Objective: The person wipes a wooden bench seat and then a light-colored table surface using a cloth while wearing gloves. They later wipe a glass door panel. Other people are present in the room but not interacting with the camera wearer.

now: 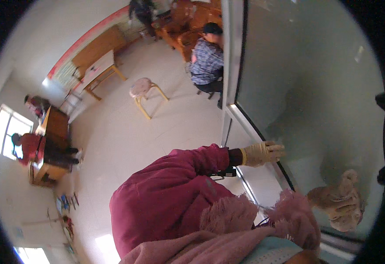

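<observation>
My left hand, in a pale knitted glove, reaches out from a magenta sleeve. Its fingers are stretched out at a metal frame bar, with their tips over the large glass pane; nothing shows held in them. Lower right, a crumpled beige and brown cloth-like thing shows against the pane. Whether my right hand is in or behind it I cannot tell; no right arm can be made out. A pink fringed scarf hangs over my front.
A round stool stands on the pale floor beside a low table. A person in a checked shirt sits near the frame. Another stands far back by wooden furniture. Two people are at a wooden desk by the window.
</observation>
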A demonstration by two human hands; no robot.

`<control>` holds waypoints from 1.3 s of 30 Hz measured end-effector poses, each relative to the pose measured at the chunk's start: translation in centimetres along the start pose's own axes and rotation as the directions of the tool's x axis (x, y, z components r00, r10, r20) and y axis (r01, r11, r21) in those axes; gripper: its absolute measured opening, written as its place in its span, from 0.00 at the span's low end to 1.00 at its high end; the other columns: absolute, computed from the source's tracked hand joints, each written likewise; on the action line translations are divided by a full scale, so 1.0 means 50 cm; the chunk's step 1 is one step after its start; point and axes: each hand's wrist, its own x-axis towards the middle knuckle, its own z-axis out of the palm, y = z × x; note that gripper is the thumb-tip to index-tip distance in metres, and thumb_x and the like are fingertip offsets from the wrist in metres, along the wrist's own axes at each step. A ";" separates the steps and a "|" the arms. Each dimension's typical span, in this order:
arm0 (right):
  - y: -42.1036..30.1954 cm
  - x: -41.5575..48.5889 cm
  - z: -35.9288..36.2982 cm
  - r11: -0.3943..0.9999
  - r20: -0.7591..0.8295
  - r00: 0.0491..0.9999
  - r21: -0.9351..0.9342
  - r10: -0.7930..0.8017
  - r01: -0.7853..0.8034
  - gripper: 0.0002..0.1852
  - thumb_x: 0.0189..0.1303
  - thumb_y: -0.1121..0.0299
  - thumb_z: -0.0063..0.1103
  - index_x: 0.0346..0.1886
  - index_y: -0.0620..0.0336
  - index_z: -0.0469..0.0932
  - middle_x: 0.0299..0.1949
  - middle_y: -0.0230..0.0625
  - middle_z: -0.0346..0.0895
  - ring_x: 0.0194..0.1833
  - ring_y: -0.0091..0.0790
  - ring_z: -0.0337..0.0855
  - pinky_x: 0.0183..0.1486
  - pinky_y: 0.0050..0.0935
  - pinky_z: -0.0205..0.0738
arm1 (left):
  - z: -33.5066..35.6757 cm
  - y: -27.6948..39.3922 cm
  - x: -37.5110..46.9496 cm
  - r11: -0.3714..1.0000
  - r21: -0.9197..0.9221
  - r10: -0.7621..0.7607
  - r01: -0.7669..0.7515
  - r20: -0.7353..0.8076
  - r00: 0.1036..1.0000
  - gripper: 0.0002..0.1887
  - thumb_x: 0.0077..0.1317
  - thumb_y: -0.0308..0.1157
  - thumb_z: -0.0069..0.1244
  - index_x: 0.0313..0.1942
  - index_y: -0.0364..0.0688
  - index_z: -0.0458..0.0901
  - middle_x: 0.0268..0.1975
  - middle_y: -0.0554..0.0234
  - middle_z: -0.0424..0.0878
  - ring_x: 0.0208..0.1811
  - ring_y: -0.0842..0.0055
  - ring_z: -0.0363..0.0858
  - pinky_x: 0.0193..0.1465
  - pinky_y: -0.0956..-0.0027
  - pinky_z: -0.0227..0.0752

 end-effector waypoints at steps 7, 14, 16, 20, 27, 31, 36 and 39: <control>-0.096 0.008 -0.083 0.994 0.070 0.994 0.070 -0.088 0.083 0.19 0.71 0.53 0.61 0.54 0.55 0.84 0.50 0.34 0.83 0.49 0.43 0.82 0.50 0.44 0.78 | -0.106 0.128 -0.008 0.997 -0.080 0.023 -0.018 0.052 0.998 0.22 0.69 0.31 0.53 0.64 0.44 0.78 0.76 0.60 0.67 0.79 0.60 0.61 0.75 0.51 0.66; -0.242 0.120 -0.072 0.966 -0.067 0.967 0.072 -0.244 0.249 0.18 0.72 0.53 0.59 0.54 0.55 0.84 0.52 0.36 0.83 0.50 0.47 0.82 0.51 0.47 0.77 | -0.091 0.062 -0.003 0.993 -0.059 0.101 -0.103 -0.051 0.994 0.21 0.70 0.32 0.52 0.63 0.47 0.79 0.77 0.59 0.66 0.79 0.59 0.62 0.75 0.50 0.66; -0.303 0.155 -0.105 0.956 -0.133 0.950 0.043 -0.284 0.291 0.18 0.72 0.53 0.59 0.54 0.54 0.84 0.52 0.37 0.83 0.50 0.48 0.82 0.51 0.47 0.76 | -0.116 0.082 -0.018 0.996 -0.052 0.071 -0.073 -0.037 0.997 0.20 0.70 0.31 0.52 0.62 0.48 0.80 0.77 0.57 0.67 0.77 0.58 0.65 0.75 0.52 0.66; -0.437 0.231 -0.146 0.926 -0.265 0.889 -0.050 -0.373 0.373 0.17 0.72 0.54 0.58 0.53 0.54 0.84 0.53 0.38 0.83 0.51 0.50 0.81 0.51 0.49 0.76 | -0.159 0.087 -0.020 0.990 -0.139 0.028 -0.017 0.077 0.997 0.17 0.68 0.30 0.52 0.57 0.45 0.83 0.75 0.55 0.69 0.74 0.56 0.70 0.76 0.52 0.66; -0.655 0.287 -0.192 0.894 -0.374 0.813 -0.150 -0.446 0.422 0.17 0.73 0.54 0.56 0.53 0.53 0.84 0.54 0.41 0.83 0.52 0.54 0.81 0.52 0.51 0.75 | -0.189 0.025 -0.147 0.970 -0.225 -0.092 0.091 0.004 0.996 0.15 0.66 0.28 0.54 0.52 0.40 0.86 0.71 0.53 0.75 0.71 0.58 0.74 0.75 0.53 0.67; -0.739 0.293 -0.182 0.847 -0.428 0.741 -0.133 -0.517 0.514 0.16 0.71 0.53 0.58 0.50 0.51 0.84 0.50 0.37 0.84 0.52 0.52 0.81 0.49 0.52 0.72 | -0.219 0.000 -0.270 0.954 -0.180 -0.238 0.240 0.034 0.971 0.16 0.66 0.29 0.54 0.53 0.39 0.86 0.69 0.54 0.77 0.68 0.60 0.78 0.74 0.54 0.69; -0.807 0.244 -0.144 0.869 -0.296 0.817 -0.203 -0.494 0.452 0.13 0.69 0.54 0.60 0.51 0.44 0.84 0.56 0.29 0.84 0.56 0.45 0.81 0.50 0.54 0.68 | -0.260 -0.031 -0.403 0.910 -0.085 -0.403 0.406 0.049 0.914 0.19 0.66 0.31 0.54 0.57 0.41 0.84 0.68 0.57 0.78 0.65 0.62 0.80 0.70 0.56 0.72; -0.855 0.224 -0.110 0.846 -0.310 0.787 -0.185 -0.533 0.500 0.13 0.69 0.55 0.60 0.53 0.39 0.82 0.60 0.25 0.82 0.59 0.42 0.81 0.51 0.53 0.67 | -0.281 -0.040 -0.449 0.875 -0.032 -0.481 0.484 0.078 0.874 0.19 0.66 0.31 0.53 0.57 0.42 0.84 0.68 0.58 0.79 0.63 0.64 0.81 0.68 0.56 0.73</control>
